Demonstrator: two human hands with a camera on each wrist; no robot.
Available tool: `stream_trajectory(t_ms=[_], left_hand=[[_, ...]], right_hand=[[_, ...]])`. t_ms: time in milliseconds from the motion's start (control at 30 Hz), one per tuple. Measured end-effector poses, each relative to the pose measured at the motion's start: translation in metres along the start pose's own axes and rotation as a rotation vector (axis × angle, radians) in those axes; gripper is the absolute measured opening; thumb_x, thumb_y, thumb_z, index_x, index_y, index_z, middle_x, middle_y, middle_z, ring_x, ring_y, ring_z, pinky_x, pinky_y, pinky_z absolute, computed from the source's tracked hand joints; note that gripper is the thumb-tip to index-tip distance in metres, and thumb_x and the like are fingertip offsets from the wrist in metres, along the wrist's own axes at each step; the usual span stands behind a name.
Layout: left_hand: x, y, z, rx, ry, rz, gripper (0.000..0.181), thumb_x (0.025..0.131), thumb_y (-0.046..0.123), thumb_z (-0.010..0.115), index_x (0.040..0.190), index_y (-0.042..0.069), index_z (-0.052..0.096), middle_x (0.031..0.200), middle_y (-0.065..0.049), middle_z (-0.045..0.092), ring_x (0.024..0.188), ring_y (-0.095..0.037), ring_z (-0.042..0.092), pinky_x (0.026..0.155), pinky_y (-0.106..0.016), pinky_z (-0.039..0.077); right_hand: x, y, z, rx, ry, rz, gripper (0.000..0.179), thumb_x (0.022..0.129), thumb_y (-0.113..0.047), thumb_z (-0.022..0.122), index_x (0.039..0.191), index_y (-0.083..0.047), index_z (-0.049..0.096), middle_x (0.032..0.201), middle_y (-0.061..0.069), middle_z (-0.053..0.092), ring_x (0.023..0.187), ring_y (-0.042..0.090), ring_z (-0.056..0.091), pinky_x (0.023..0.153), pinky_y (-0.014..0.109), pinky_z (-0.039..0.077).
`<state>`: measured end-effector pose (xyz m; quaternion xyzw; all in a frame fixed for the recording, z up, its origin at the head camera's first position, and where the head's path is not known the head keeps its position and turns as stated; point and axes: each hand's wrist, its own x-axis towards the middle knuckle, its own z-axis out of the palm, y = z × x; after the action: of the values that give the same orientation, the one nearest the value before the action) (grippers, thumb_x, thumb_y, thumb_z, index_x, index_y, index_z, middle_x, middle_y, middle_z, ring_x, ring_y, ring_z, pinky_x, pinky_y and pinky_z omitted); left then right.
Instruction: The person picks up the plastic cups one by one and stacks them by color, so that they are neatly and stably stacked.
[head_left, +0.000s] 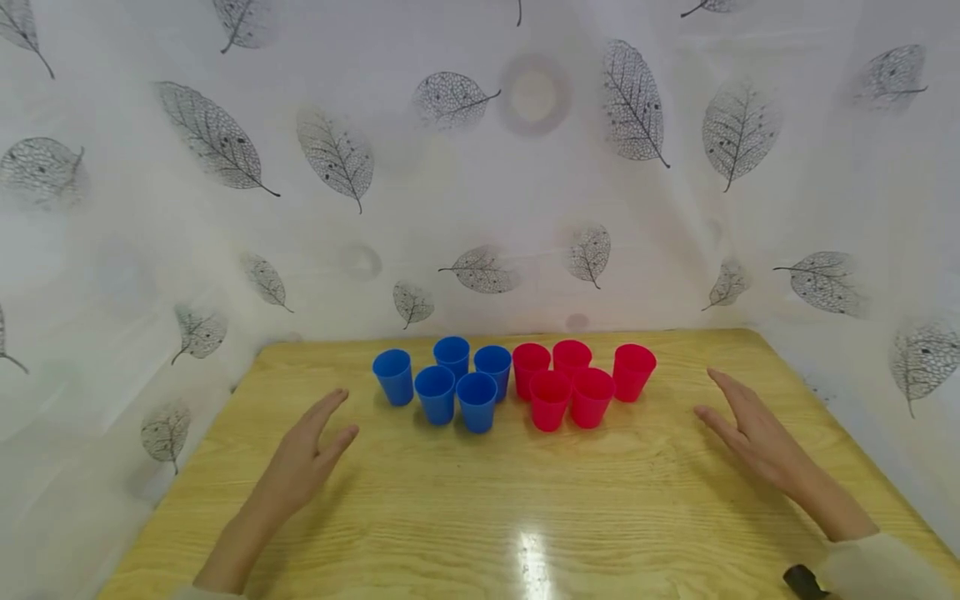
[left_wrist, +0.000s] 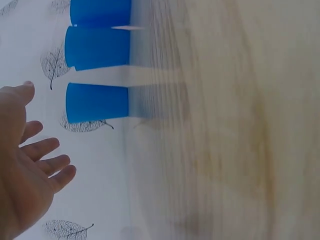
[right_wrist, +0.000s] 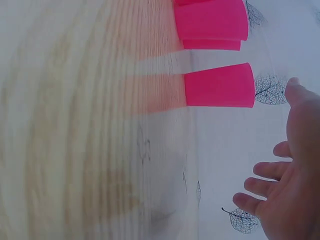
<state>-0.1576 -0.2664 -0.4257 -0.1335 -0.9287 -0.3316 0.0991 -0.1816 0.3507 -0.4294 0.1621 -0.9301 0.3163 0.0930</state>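
Note:
Several blue cups [head_left: 437,397] stand mouth up in a cluster left of the middle of the table. Beside them, to the right, several red cups [head_left: 550,402] stand the same way. My left hand [head_left: 300,458] is held left of the blue cups, fingers extended and thumb apart, touching none of them. The leftmost blue cup [left_wrist: 97,102] is the nearest to it. On the other side my right hand [head_left: 765,446] is spread to the right of the red cups, also apart from them and holding nothing. Nearest to it is the rightmost red cup [right_wrist: 220,86].
The cups stand toward the far side of a wooden table [head_left: 420,517]. A white curtain [head_left: 480,192] with grey leaf prints hangs behind the table and along both sides. A small black object [head_left: 804,581] shows by the right sleeve.

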Motion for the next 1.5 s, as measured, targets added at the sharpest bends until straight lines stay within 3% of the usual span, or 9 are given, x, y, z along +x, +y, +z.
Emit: stream_trajectory(t_ms=[200,300,433,533,733,800,1000,1333,1500], left_hand=[[-0.006,0.013,0.007,-0.050,0.088,0.062,0.050,0.106,0.024,0.061,0.149,0.001,0.049,0.149,-0.022,0.052,0.132,-0.047,0.051,0.104,-0.065,0.046],[-0.009,0.021,0.011,-0.065,0.120,0.105,0.045,0.105,0.018,0.064,0.144,0.000,0.054,0.144,-0.018,0.058,0.126,-0.040,0.058,0.102,-0.042,0.054],[-0.011,0.033,0.017,-0.107,0.136,0.151,0.040,0.103,0.012,0.065,0.140,-0.001,0.057,0.139,-0.015,0.063,0.126,-0.031,0.059,0.101,-0.014,0.047],[-0.012,0.043,0.021,-0.178,0.122,0.148,0.038,0.103,0.010,0.065,0.139,0.000,0.059,0.137,-0.014,0.064,0.126,-0.030,0.060,0.102,-0.021,0.050],[-0.011,0.064,0.033,-0.305,0.053,0.119,0.034,0.104,0.012,0.063,0.137,0.005,0.061,0.135,-0.009,0.066,0.121,-0.026,0.064,0.099,-0.042,0.056],[-0.010,0.070,0.039,-0.334,0.027,0.113,0.034,0.104,0.013,0.063,0.137,0.005,0.062,0.136,-0.009,0.066,0.121,-0.025,0.065,0.099,-0.044,0.056],[-0.001,0.087,0.056,-0.384,-0.030,0.139,0.034,0.104,0.012,0.064,0.137,0.005,0.062,0.136,-0.007,0.065,0.123,-0.025,0.063,0.102,-0.045,0.054],[0.015,0.120,0.082,-0.470,-0.063,0.193,0.036,0.103,0.009,0.064,0.137,-0.001,0.059,0.137,-0.016,0.064,0.126,-0.028,0.062,0.101,-0.048,0.055],[0.019,0.133,0.099,-0.497,-0.112,0.171,0.040,0.104,0.014,0.064,0.142,0.003,0.056,0.138,-0.009,0.064,0.125,-0.026,0.061,0.101,-0.047,0.055]], right_hand=[[-0.005,-0.011,0.005,0.016,0.024,0.012,0.060,0.110,-0.022,0.050,0.158,0.006,0.027,0.155,0.034,0.037,0.126,0.057,0.046,0.090,0.072,0.044],[-0.005,-0.015,0.008,0.026,0.044,-0.004,0.056,0.110,-0.019,0.050,0.157,0.005,0.031,0.152,0.032,0.043,0.119,0.052,0.053,0.085,0.067,0.049],[-0.005,-0.019,0.011,0.057,0.052,0.009,0.054,0.110,-0.019,0.052,0.155,0.004,0.036,0.148,0.028,0.050,0.118,0.047,0.056,0.087,0.032,0.054],[-0.005,-0.021,0.016,0.077,0.058,0.019,0.052,0.109,-0.020,0.054,0.154,0.004,0.040,0.144,0.025,0.054,0.120,0.043,0.056,0.084,0.009,0.042],[-0.005,-0.026,0.026,0.107,0.084,-0.004,0.048,0.109,-0.017,0.054,0.150,0.004,0.045,0.139,0.025,0.059,0.122,0.011,0.055,0.090,0.002,0.036],[-0.005,-0.029,0.029,0.117,0.083,-0.006,0.047,0.109,-0.017,0.055,0.150,0.004,0.045,0.138,0.024,0.060,0.121,0.008,0.055,0.091,0.002,0.036],[-0.004,-0.037,0.034,0.142,0.063,0.036,0.050,0.108,-0.022,0.057,0.151,0.002,0.044,0.140,0.023,0.058,0.123,0.037,0.057,0.090,0.001,0.038],[0.002,-0.047,0.044,0.194,0.051,0.052,0.052,0.107,-0.022,0.060,0.148,0.006,0.046,0.135,0.024,0.061,0.120,0.038,0.058,0.090,0.003,0.042],[0.008,-0.052,0.049,0.247,0.052,0.040,0.053,0.104,-0.018,0.065,0.145,0.009,0.047,0.134,0.026,0.062,0.119,0.040,0.059,0.090,0.006,0.046]])
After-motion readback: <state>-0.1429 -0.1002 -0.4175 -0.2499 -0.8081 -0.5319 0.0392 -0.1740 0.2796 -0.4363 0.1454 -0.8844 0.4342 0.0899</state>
